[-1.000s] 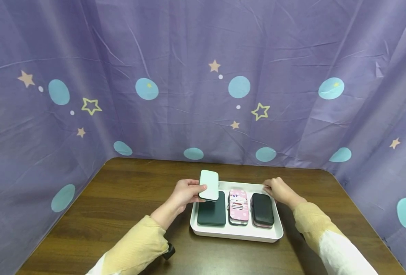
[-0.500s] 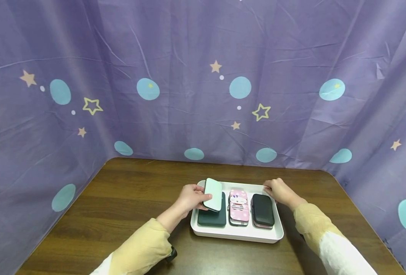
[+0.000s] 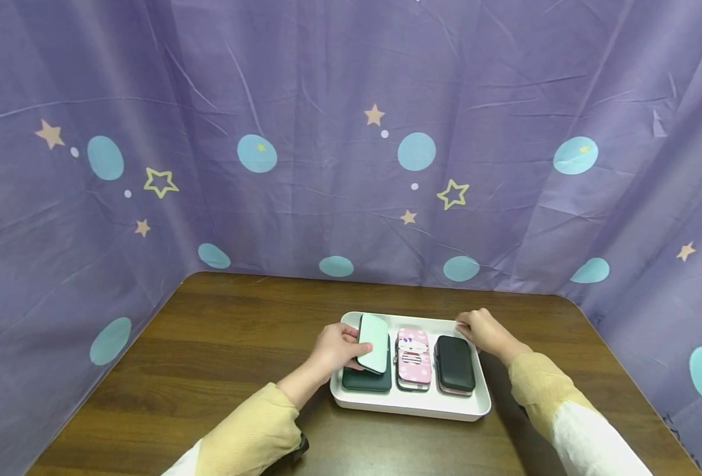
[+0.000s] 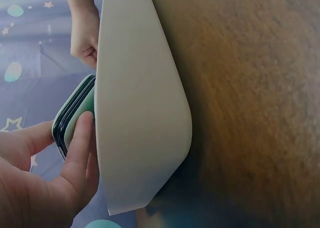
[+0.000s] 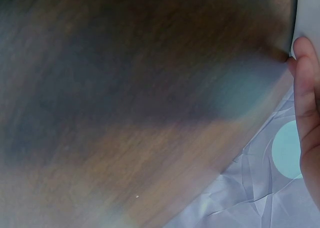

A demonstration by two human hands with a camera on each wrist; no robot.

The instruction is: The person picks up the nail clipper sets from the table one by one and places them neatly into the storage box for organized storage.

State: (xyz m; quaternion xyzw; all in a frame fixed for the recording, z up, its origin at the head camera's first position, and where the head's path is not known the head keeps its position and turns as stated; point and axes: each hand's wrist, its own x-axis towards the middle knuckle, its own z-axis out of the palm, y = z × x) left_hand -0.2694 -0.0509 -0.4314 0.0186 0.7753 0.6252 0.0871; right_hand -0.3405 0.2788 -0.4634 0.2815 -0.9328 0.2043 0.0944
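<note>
My left hand (image 3: 338, 345) pinches a mint-green hard case (image 3: 374, 344) between thumb and fingers. The case tilts over a dark green case (image 3: 366, 379) at the left of a white tray (image 3: 410, 408). Black edging shows along the mint-green case (image 4: 75, 112) in the left wrist view, where the tray's wall (image 4: 140, 102) hides part of it. My right hand (image 3: 486, 330) grips the tray's rim at the far right corner. A pink case with a cat picture (image 3: 413, 357) lies mid-tray, and a black case (image 3: 455, 363) lies at its right.
The tray stands on a brown wooden table (image 3: 220, 344). A purple curtain (image 3: 339, 198) with stars and dots hangs behind the table and at its sides. Other cases peek out beneath the pink and black ones.
My left hand has brought the mint-green case down and to the right, from above the tray's left rim to over the dark green case. The right hand keeps its place.
</note>
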